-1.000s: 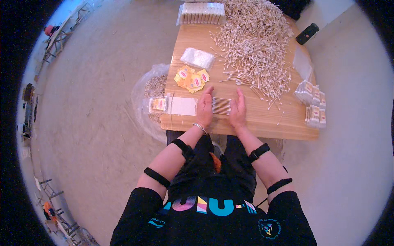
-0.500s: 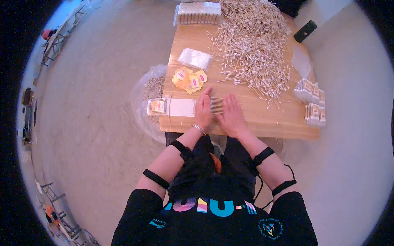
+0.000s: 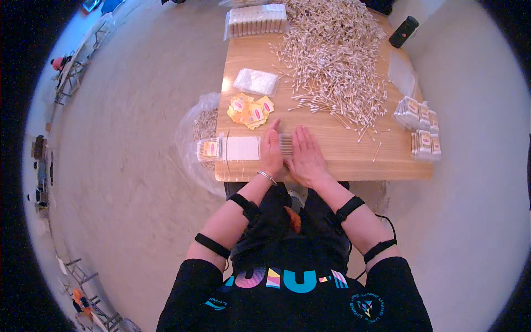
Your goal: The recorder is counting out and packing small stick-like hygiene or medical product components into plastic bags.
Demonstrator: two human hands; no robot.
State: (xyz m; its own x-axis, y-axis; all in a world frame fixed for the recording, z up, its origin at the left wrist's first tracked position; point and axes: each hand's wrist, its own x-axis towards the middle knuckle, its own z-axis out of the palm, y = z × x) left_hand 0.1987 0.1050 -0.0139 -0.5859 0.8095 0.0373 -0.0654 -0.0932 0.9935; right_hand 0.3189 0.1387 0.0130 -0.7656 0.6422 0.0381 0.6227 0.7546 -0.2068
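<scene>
While the head view looks down on the wooden table (image 3: 354, 160), the row of cotton swabs (image 3: 286, 144) lies at the near edge, in the narrow gap between the person's hands, which is the centre for these clock directions. The left hand (image 3: 271, 152) stands on edge at its nine o'clock side, fingers straight and uncurled; the right hand (image 3: 307, 160) lies flatter at three o'clock, fingers extended and close together. Neither wraps round anything; the swabs sit between them, though where skin meets them is partly hidden. A white strip (image 3: 244, 148) lies at nine o'clock, with a packet of swabs (image 3: 209, 149) beyond it; yellow cards (image 3: 250, 110) rest between ten and eleven, and the loose swab heap (image 3: 337, 61) spreads around one o'clock. The step in hand looks like evening up the row; the next move seems to call for balanced pressure from both palms, lest swabs ride over one another.
</scene>
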